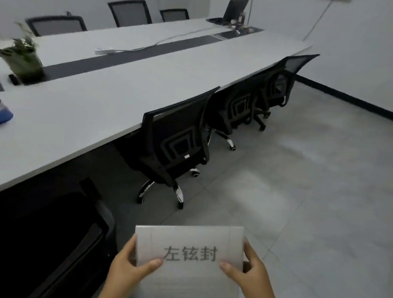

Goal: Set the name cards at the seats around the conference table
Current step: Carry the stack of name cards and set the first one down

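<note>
While the long desk (106, 102) carries no name card at any seat that shows, the job looks barely begun, with every visible place still to be served. Both hands are busy with one white name card (189, 247) printed with dark characters: the left hand (130, 267) pinches its left edge and the right hand (250, 272) its right edge, holding it low in front of the body, over the floor and well apart from the desk. My guess is that the nearest black chair (177, 143) marks the first seat to receive it, with the chairs beyond and those across the desk left after that.
</note>
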A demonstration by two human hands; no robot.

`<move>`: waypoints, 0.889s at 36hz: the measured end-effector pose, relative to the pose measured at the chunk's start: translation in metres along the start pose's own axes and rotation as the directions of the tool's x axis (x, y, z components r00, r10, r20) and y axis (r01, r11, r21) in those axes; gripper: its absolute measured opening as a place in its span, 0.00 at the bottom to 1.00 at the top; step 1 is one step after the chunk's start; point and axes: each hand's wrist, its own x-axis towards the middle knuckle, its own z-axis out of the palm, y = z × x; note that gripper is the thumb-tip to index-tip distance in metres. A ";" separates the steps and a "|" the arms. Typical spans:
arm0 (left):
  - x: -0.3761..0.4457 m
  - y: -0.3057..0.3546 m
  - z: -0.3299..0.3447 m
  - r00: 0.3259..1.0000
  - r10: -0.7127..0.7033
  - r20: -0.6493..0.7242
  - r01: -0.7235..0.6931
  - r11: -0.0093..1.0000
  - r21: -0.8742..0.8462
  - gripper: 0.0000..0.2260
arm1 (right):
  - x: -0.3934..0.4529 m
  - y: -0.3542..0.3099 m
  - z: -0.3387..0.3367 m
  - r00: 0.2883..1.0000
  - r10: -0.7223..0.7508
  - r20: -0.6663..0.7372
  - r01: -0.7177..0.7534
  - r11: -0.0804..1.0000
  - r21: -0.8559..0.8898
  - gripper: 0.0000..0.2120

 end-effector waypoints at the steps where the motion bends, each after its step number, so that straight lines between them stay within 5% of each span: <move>1: 0.018 0.007 0.001 1.000 -0.008 -0.018 0.007 1.000 -0.009 0.25 | 0.023 -0.010 0.003 1.000 -0.004 0.022 0.004 1.000 -0.004 0.35; 9: 0.124 0.070 -0.011 0.987 -0.014 -0.157 0.000 0.996 -0.088 0.32 | 0.152 -0.101 0.036 0.980 -0.050 0.192 0.064 0.996 -0.066 0.37; 15: 0.175 0.111 -0.039 0.945 -0.032 -0.326 -0.020 0.988 -0.155 0.25 | 0.232 -0.153 0.093 0.927 -0.114 0.358 0.162 0.981 -0.108 0.36; 23: 0.229 0.128 -0.109 0.711 -0.132 -0.691 -0.049 0.971 -0.235 0.23 | 0.336 -0.218 0.231 0.701 -0.059 0.711 0.229 0.962 -0.147 0.34; 32: 0.238 0.143 -0.180 0.438 -0.187 -0.879 -0.079 0.966 -0.244 0.21 | 0.365 -0.267 0.365 0.424 -0.003 0.906 0.325 0.934 -0.149 0.42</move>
